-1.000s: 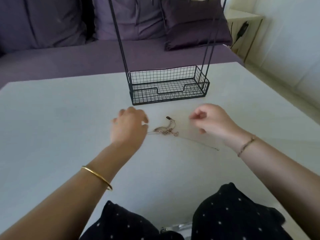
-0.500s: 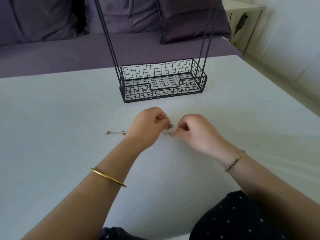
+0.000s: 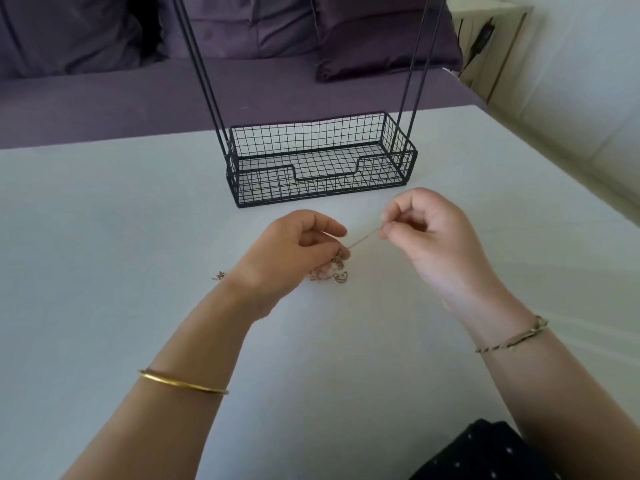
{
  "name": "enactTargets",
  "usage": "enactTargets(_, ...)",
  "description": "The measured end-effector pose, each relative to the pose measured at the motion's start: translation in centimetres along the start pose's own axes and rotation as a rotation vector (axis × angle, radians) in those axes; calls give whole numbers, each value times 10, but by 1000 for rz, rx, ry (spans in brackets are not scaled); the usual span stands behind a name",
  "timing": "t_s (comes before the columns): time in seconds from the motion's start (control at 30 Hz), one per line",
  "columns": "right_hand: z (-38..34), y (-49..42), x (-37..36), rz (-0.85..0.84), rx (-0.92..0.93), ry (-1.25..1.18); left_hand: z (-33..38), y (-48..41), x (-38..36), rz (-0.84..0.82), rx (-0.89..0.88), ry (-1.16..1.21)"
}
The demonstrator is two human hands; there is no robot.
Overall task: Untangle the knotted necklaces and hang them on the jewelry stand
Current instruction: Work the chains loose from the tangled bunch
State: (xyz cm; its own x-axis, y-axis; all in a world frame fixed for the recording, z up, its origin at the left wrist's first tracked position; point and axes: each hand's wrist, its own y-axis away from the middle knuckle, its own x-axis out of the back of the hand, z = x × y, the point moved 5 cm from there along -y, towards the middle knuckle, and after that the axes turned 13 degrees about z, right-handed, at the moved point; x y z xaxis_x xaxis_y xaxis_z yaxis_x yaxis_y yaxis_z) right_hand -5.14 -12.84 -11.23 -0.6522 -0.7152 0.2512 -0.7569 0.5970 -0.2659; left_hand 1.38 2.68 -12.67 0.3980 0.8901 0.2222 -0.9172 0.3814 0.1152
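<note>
A small tangle of gold necklaces (image 3: 332, 273) lies on the white table (image 3: 104, 220), just in front of the black wire jewelry stand (image 3: 318, 161). My left hand (image 3: 291, 258) curls over the tangle and pinches it at the fingertips. My right hand (image 3: 429, 237) is raised to the right and pinches a thin chain strand, which runs taut down to the knot. A loose end of chain (image 3: 219, 276) peeks out left of my left wrist. The stand's upper bars are cut off by the frame.
The stand's wire basket base sits mid-table, with thin black uprights (image 3: 204, 74) rising out of view. A purple sofa with cushions (image 3: 381, 39) runs behind the table. The table's right edge drops to a pale floor. Dark spotted fabric (image 3: 485, 452) lies at the bottom right.
My right hand has pulled away up and to the right, drawing a chain strand out of the knot. My left hand stays on the tangle. The camera has tilted slightly.
</note>
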Motion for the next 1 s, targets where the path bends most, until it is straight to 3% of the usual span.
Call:
enactTargets(0.3,6,-16,-18,114,278,241,-2,-27,-11,5,65,235)
enactTargets(0.47,13,-10,-24,18,109,227,-5,-33,-11,78,30,317)
enactTargets(0.63,7,-9,-25,33,250,274,-3,-31,-12,129,-25,216)
enactTargets(1.0,10,-9,-23,31,102,35,6,-26,-10,238,-150,98)
